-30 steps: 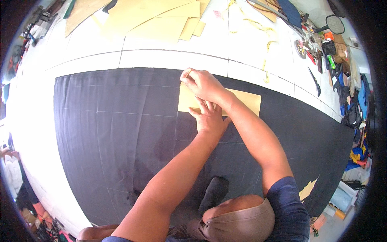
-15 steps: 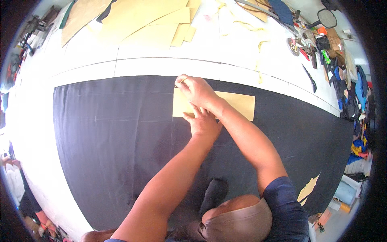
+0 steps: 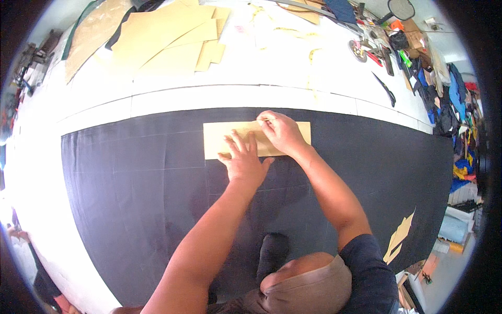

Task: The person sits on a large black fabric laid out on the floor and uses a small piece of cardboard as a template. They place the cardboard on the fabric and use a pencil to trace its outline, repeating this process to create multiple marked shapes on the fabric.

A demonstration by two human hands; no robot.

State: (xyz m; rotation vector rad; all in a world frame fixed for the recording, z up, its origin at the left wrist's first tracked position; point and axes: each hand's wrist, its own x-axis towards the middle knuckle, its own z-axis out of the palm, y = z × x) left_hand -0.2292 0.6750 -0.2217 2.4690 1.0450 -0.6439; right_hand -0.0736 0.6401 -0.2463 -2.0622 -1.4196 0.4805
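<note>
Ahead of you on the white tiled floor (image 3: 167,99), overlapping tan sheets (image 3: 157,39) spread across the upper left, with a pale yellow measuring tape (image 3: 314,54) lying loosely to their right and a dark-blue cloth (image 3: 340,10) near the top edge. Farther to your right you have a slim dark tool (image 3: 390,95), with a round disc-like thing (image 3: 357,51) and a red item (image 3: 374,58) just above it, and a dark racket (image 3: 401,9) near the upper rim. Along the right you see jumbled clothes (image 3: 444,118), and pointed tan scraps (image 3: 401,233) lie lower down.
</note>
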